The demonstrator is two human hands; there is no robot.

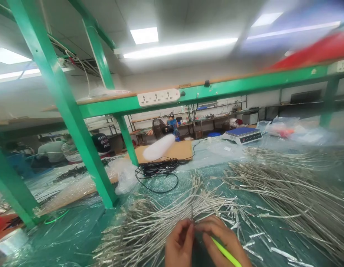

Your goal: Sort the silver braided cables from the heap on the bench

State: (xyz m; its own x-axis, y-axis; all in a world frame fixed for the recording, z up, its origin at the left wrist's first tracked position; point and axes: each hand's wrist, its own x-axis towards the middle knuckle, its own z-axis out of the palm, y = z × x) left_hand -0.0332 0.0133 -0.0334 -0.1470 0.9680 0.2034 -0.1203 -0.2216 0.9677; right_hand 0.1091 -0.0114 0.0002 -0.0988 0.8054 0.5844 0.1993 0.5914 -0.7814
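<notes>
- Thin grey piece (192, 212): pinched in the left hand (179, 239), roughly upright, its tip showing above the hand; possibly a cable end, but too small to be sure.
- Yellow-green rod (226, 253): slim, held in the right hand (223, 235), slanting down to the lower right.
- Silvery cables (166, 218): slender, loosely heaped on the green worktop (82, 218) around the hands.
</notes>
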